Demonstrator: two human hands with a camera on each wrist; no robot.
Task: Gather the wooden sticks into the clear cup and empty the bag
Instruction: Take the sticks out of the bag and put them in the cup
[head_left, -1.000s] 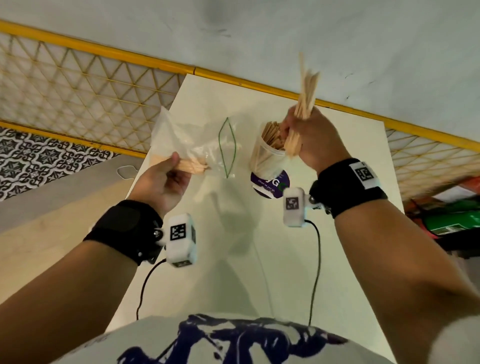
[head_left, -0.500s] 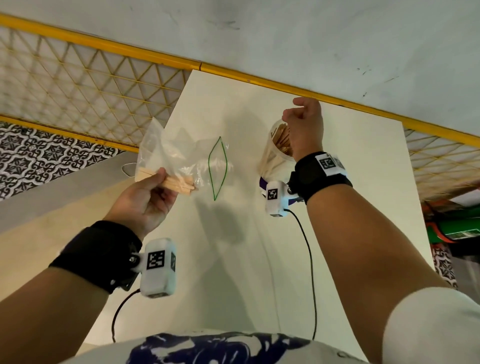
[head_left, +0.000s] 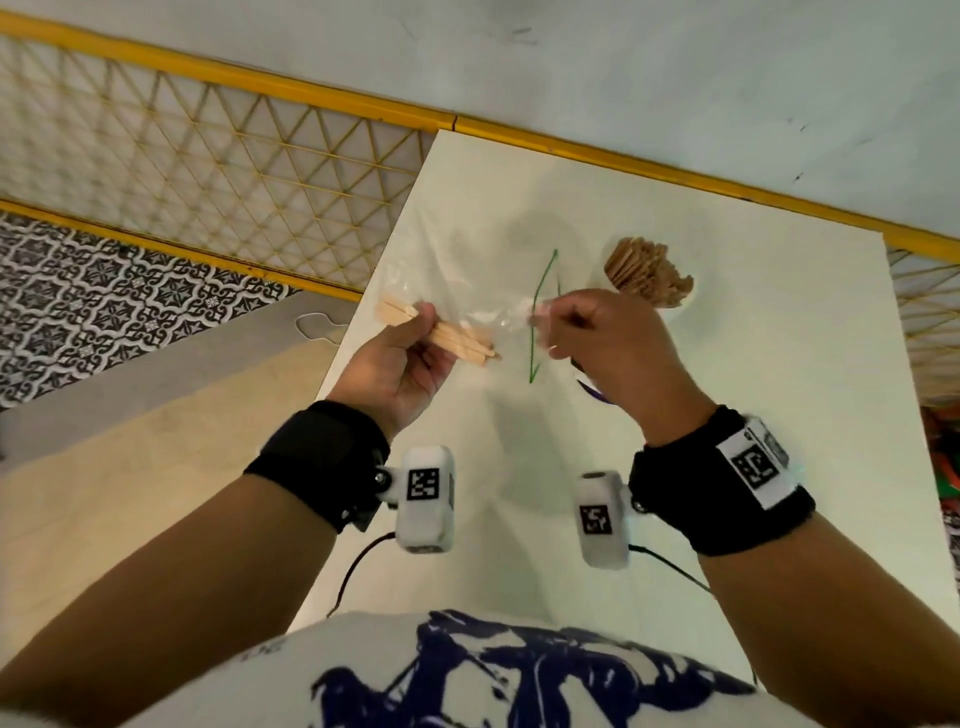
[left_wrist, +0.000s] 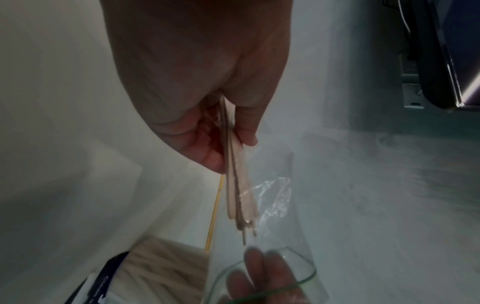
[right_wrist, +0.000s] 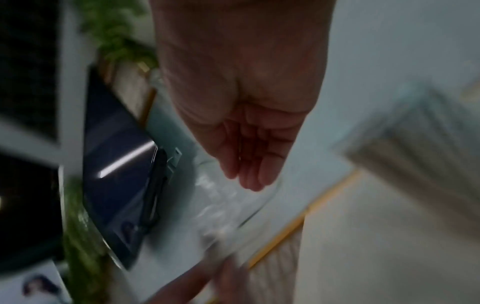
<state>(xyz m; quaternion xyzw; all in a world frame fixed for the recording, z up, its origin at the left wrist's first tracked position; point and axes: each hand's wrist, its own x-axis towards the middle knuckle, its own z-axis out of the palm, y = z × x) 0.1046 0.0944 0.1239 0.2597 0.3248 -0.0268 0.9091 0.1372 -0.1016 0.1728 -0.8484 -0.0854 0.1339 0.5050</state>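
Seen from above a white table (head_left: 649, 467). Left hand (head_left: 400, 364) raised over the table's left edge, thumb and fingers pinching a small bundle of sticks (head_left: 441, 338) through the wall of a bag (head_left: 467, 291). Bag clear, thin, crinkled, held off the table, mouth edged with a green seal (head_left: 537, 322) and turned toward the right hand (head_left: 608, 348). Right hand at that mouth, fingers partly curled and reaching in; no stick in them, and whether any film is pinched cannot be told through the blur. Cup (head_left: 652, 280) standing on the table just beyond the right hand, packed with upright sticks, their tips fanned above the rim.

From the left wrist: sticks (left_wrist: 240, 197) flat, thin, lying parallel, ends loose inside the film, right fingertips (left_wrist: 255, 267) showing through the plastic below them.

Likely handling: sticks light and stiff, smooth enough to slide on each other and on the film, prone to fanning or slipping out singly. Best taken as a bundle near the free ends, pinched across the flat faces, then drawn straight out along their length. Bag limp and slippery, no shape of its own; best held by the closed end or the stiffer seal
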